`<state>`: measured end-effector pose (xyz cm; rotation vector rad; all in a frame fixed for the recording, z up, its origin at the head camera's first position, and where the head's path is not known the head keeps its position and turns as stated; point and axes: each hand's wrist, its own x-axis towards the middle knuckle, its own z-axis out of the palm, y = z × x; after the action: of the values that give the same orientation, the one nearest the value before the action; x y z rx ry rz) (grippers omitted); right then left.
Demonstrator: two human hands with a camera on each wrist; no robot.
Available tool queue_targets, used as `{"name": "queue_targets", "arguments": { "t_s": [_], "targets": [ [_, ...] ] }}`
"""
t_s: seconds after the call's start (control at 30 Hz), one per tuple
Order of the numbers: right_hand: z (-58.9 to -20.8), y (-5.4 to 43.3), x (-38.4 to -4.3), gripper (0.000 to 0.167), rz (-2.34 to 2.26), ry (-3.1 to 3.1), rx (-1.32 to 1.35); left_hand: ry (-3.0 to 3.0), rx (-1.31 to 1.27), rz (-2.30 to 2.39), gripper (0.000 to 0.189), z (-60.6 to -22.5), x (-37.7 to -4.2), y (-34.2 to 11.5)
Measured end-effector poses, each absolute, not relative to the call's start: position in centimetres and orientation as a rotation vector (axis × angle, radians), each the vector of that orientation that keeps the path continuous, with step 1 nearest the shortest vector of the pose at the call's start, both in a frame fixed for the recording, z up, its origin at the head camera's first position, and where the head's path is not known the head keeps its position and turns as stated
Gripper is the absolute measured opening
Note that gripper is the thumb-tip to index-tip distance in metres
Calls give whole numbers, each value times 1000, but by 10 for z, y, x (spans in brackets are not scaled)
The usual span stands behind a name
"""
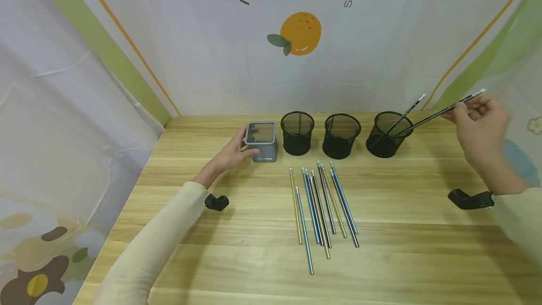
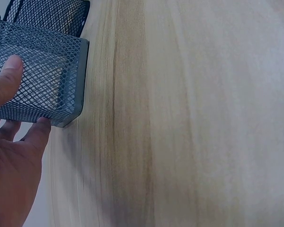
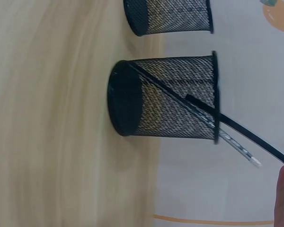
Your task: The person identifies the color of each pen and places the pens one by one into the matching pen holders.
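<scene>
My left hand [image 1: 232,153] grips a grey square mesh pen holder [image 1: 266,152] at the left end of the row, thumb on the near side and fingers around the far side. Out at the right, my right hand [image 1: 482,121] pinches a black pencil [image 1: 440,113] near its white eraser end. The pencil slants down, its lower end inside the mouth of the rightmost round black mesh pen holder [image 1: 383,148]. Another dark patterned pencil [image 3: 236,145] leans inside that same holder, its tip at the bottom. Only a fingertip of the right hand shows in the right wrist view.
Two more round black mesh holders, one [image 1: 297,145] beside the grey one and another [image 1: 338,147] further right, stand along the table's back edge. Several gold, blue and dark pencils [image 1: 317,211] lie loosely grouped on the wooden table [image 1: 402,248]. A printed curtain [image 1: 211,60] hangs behind.
</scene>
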<state>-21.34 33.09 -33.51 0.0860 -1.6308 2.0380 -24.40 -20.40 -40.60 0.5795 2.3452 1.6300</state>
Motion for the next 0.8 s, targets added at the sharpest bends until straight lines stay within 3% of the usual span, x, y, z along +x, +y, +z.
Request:
{"name": "queue_targets", "arguments": {
  "t_s": [0.8],
  "targets": [
    [-368, 313, -218, 11, 2015, -1755, 29, 2344, 573, 1643, 71, -407, -244, -204]
  ]
}}
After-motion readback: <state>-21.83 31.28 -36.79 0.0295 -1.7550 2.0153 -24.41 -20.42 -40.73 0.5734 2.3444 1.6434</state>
